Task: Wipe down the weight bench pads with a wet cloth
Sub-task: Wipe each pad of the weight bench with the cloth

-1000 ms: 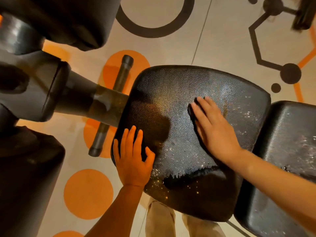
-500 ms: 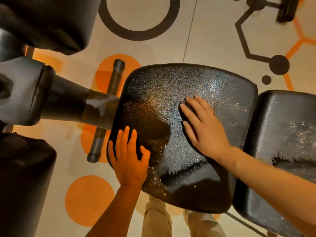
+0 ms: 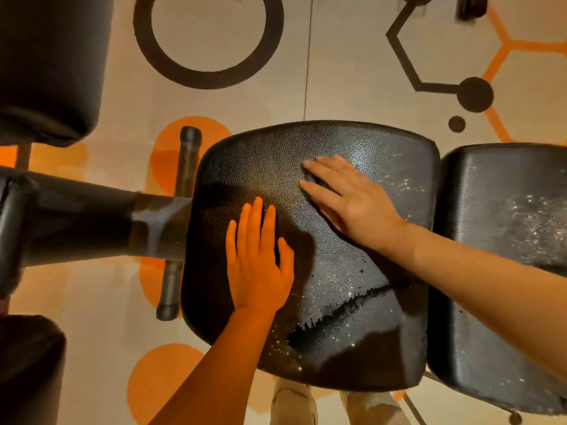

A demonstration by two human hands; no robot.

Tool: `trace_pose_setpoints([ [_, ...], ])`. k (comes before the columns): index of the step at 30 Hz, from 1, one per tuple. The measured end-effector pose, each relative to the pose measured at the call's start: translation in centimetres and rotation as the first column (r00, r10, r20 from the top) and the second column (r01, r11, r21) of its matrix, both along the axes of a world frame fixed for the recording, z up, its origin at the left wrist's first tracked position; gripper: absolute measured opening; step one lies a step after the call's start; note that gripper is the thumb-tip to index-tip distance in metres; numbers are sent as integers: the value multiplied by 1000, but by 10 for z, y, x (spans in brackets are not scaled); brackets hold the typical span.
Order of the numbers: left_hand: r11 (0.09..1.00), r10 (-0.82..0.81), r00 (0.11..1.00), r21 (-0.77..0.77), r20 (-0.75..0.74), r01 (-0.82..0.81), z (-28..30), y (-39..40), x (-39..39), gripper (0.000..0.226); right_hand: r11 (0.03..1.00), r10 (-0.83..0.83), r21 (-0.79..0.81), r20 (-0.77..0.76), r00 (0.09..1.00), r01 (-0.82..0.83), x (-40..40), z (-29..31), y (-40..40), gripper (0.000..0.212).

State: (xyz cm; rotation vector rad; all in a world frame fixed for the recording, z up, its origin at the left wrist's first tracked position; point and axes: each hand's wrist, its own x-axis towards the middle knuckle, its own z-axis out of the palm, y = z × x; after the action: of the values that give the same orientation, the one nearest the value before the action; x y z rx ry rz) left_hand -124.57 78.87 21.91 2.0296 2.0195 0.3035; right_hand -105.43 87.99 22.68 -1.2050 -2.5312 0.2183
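Wiping step: right hand (image 3: pixel 352 204) presses flat, fingers straight, on a dark cloth (image 3: pixel 310 178) mid seat pad (image 3: pixel 383 317) — left hand (image 3: pixel 257 259) braces flat nearer the frame. Next: sweep unwiped areas.

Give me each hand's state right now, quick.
Left hand: open, flat on the seat pad, holding nothing.
Right hand: open, fingers straight, pressing a dark cloth onto the pad.

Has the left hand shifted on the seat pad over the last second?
Yes. The left hand, flat on the black textured seat pad, was at the pad's left edge, fingers near the rim; now it lies further right, well inside that edge, nearer the right hand.
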Motion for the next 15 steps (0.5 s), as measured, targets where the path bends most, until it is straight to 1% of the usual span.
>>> trace_pose_setpoints([
  [3,1000,-9,1000,6,-8,9,1,-1,-1,54,966,-255,39,-58,965,257,5,0,42,27],
  [5,1000,-13,1000,-3,-14,13,1,0,0,55,904,-420,19,-130,898,426,7,1,54,27],
  [7,1000,-14,999,-13,-29,13,1,0,-1,56,850,-520,-18,-185,834,526,-6,-1,50,28],
  [8,1000,-17,999,-18,-38,16,1,0,-1,56,855,-514,-41,-193,836,517,-18,-3,43,29],
  [9,999,-25,999,-25,-46,24,2,1,0,57,890,-454,-55,-188,871,452,-31,-6,34,32],
  [11,999,-39,998,-34,-53,37,3,1,0,58,970,-243,-50,-145,959,238,-50,-8,19,32],
  [12,999,-42,998,-35,-55,40,4,1,0,58,984,-176,-48,-127,976,171,-52,-7,18,30],
  [13,998,-44,997,-37,-59,42,3,1,-1,58,986,-163,-59,-124,979,157,-50,-6,21,29],
  [15,999,-43,997,-36,-61,40,3,0,-3,58,966,-254,-78,-128,959,245,-35,-1,31,30],
])
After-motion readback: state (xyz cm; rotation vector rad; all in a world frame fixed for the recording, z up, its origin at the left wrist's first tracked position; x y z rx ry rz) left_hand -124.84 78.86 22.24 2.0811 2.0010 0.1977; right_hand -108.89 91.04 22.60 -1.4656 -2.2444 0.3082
